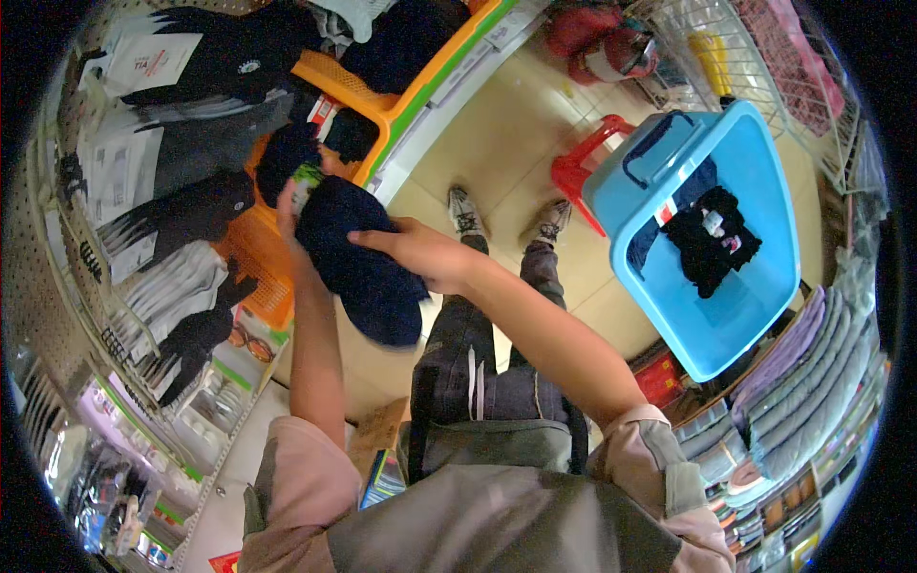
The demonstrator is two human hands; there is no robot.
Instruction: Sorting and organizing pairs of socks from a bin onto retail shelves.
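Dark navy folded knitwear (362, 261), apparently a pair of socks with a green label band at its upper end, is held between both hands over the floor beside the shelf. My left hand (288, 209) grips it at the label end, its fingers partly hidden behind the cloth. My right hand (423, 247) holds the near right side, thumb lying across the top and fingers underneath. Just beyond, an orange plastic basket (383, 107) on the shelf edge holds dark items with labels. Another dark bundle (286, 161) lies right by my left hand.
At right, a light-blue plastic tub (752, 315) containing black labelled garments (713, 240) rests by a red plastic stool (584, 172). Gloves (208, 193) hang along the left rack. Folded towels (809, 394) are stacked at right, below a wire basket (752, 64).
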